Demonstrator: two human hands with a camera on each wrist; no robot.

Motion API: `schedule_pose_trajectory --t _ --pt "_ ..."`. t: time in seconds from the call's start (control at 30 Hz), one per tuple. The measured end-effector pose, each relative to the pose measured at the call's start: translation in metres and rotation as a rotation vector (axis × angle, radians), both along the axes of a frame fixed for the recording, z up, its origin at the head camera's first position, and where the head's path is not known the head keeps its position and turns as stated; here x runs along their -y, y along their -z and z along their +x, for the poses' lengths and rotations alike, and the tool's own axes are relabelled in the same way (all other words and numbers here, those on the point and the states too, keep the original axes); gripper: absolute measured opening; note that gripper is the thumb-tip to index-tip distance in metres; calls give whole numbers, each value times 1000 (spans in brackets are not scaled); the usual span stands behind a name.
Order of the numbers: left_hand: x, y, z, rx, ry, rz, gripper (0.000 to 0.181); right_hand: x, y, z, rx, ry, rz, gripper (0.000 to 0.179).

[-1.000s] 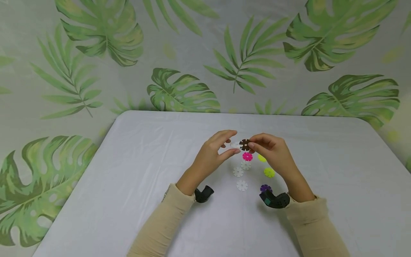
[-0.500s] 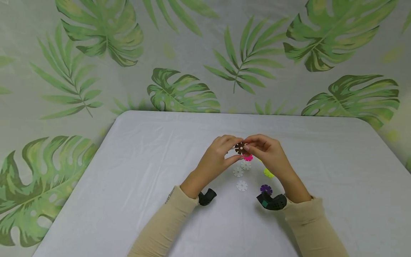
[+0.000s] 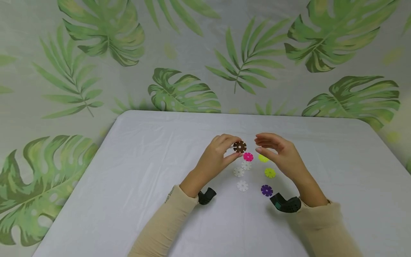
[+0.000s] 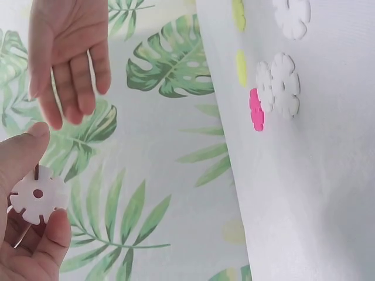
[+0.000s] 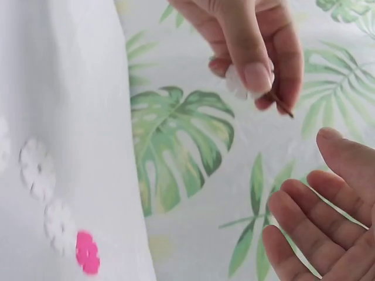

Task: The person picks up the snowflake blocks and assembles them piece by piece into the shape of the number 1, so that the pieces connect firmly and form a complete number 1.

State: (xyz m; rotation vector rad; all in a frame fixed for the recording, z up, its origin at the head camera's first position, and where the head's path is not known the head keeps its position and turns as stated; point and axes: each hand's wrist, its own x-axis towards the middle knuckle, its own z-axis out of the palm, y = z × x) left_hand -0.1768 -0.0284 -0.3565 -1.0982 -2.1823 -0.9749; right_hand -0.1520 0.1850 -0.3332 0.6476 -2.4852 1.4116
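My left hand [image 3: 212,157] holds a brown notched disc [image 3: 239,146] between thumb and fingertips, raised over the table. A white notched disc [image 4: 38,195] sits in the same grip in the left wrist view. From the right wrist view the brown disc appears edge-on, set crosswise against the white disc [image 5: 235,81], so the two look slotted together. My right hand [image 3: 284,157] is a short way to the right, fingers extended and loosely apart, with nothing in it. Below the hands lies a pink disc [image 3: 248,157], nearest to the left thumb.
Three white discs, among them one in front [image 3: 243,186], lie on the white-covered table [image 3: 144,160]. Two yellow discs, one of them nearer [image 3: 270,173], and a purple disc [image 3: 267,190] lie to the right. A leaf-patterned backdrop [image 3: 179,53] stands behind the table.
The right hand first brought the brown disc left to the left hand, then let it go and drew back right. The left hand now grips the brown disc along with the white one.
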Motion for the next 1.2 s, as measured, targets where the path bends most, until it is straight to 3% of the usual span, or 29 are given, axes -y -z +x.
schedule_pose_trajectory --t 0.23,0.37,0.67,1.0,1.2 --pt "1 1 -1 6 -9 5 34 -32 23 0 28 54 149 45" --pt "1 1 -1 2 -6 5 33 -45 39 2 95 57 208 49" --pt "2 2 -2 12 -3 -9 34 -60 69 0 302 4 210 53" --pt "2 0 -2 20 -4 -15 34 -67 87 -5 254 1 329 35" --pt "3 0 -2 20 -7 -11 34 -64 85 -7 306 36 362 27"
